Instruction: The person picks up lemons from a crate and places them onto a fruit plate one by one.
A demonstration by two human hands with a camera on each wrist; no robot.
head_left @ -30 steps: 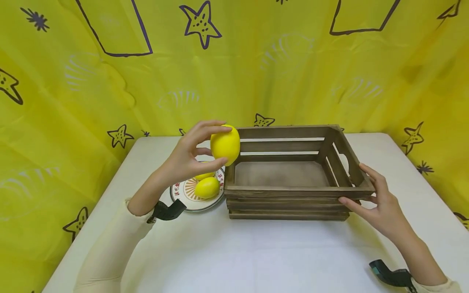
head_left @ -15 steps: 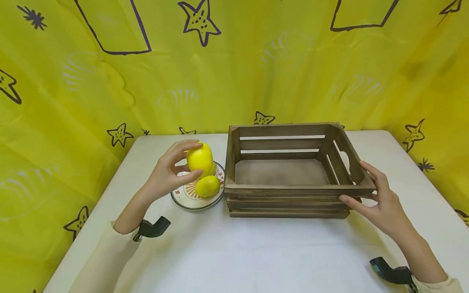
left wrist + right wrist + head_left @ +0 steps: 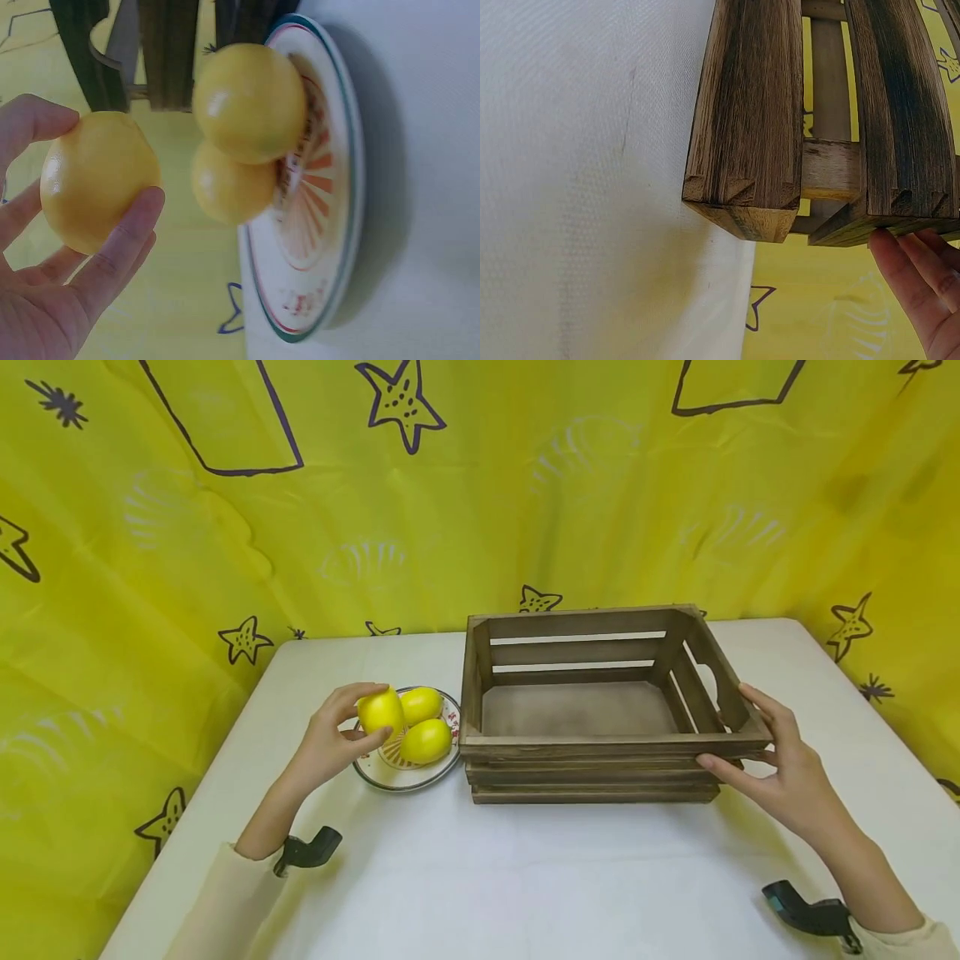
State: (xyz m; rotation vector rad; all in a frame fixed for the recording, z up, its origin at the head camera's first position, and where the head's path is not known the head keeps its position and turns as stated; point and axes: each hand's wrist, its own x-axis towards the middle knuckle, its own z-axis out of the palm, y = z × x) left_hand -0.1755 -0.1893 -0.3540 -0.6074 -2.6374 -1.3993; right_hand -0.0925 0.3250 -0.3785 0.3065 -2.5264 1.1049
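My left hand [image 3: 322, 745] grips a yellow lemon [image 3: 381, 713] between thumb and fingers, over the left part of a round plate [image 3: 408, 787]. Two more lemons lie on that plate, one in front [image 3: 426, 742] and one behind [image 3: 422, 704]. The left wrist view has the held lemon [image 3: 99, 184] apart from the plate [image 3: 345, 225], which has a green rim and orange rays. At the right end of a brown slatted wooden crate [image 3: 600, 748], my right hand [image 3: 783, 777] holds the front corner, thumb at the front and fingers on the end panel. The crate's visible floor is bare.
A white-covered table [image 3: 525, 868] bears the plate and crate, which stand side by side, almost touching. Behind and beside it hangs a yellow curtain [image 3: 480, 510] with star drawings. A black wrist camera [image 3: 307, 847] sits at each sleeve.
My left hand has carried the lemon left and down, from beside the crate's left rim to over the plate. My right hand has kept its hold on the crate.
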